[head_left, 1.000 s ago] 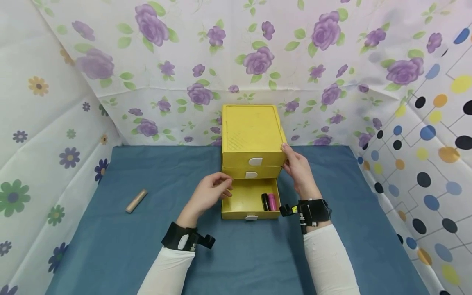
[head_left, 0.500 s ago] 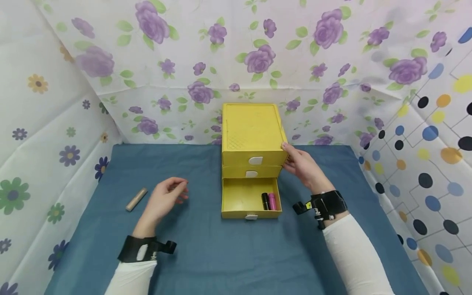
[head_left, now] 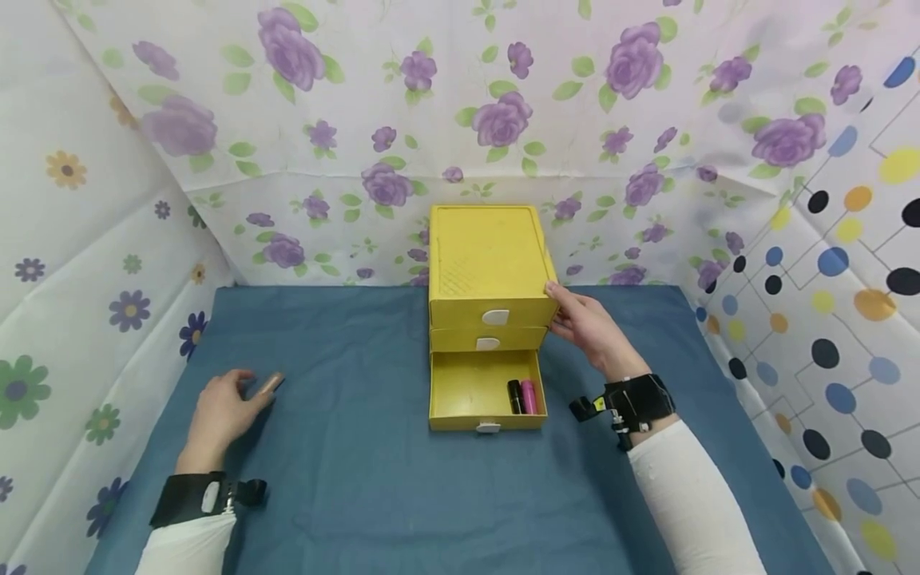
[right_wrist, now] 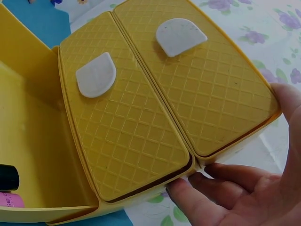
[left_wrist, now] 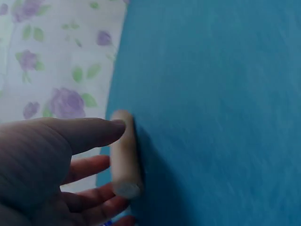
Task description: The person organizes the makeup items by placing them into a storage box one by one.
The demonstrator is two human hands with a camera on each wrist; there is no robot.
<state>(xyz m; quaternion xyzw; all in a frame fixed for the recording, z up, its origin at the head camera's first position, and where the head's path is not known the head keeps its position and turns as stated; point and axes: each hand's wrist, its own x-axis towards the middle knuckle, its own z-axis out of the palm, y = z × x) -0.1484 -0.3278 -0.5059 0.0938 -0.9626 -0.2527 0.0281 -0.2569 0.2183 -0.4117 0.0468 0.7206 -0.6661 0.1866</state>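
At the left of the cloth, my left hand (head_left: 223, 411) has its thumb over a beige cylindrical tube (head_left: 270, 383), shaped like a lipstick. The left wrist view shows this tube (left_wrist: 124, 160) between the thumb and the other fingers, whose tips are partly hidden behind it. My right hand (head_left: 589, 331) grips the right front edge of a yellow drawer cabinet (head_left: 489, 247), thumb at the top corner, fingers along the side. Its bottom drawer (head_left: 467, 391) is pulled out. Inside lie a black tube (head_left: 514, 396) and a pink tube (head_left: 528, 396) side by side.
The upper drawer (right_wrist: 197, 84) and middle drawer (right_wrist: 122, 117) are closed, each with a white tab. A blue cloth (head_left: 374, 479) covers the table. Patterned sheets (head_left: 345, 120) hang behind and at both sides, the back one directly behind the cabinet.
My left hand has moved left from the open drawer across the cloth to the beige tube. My right hand stays on the cabinet, its wrist shifted a little to the right.
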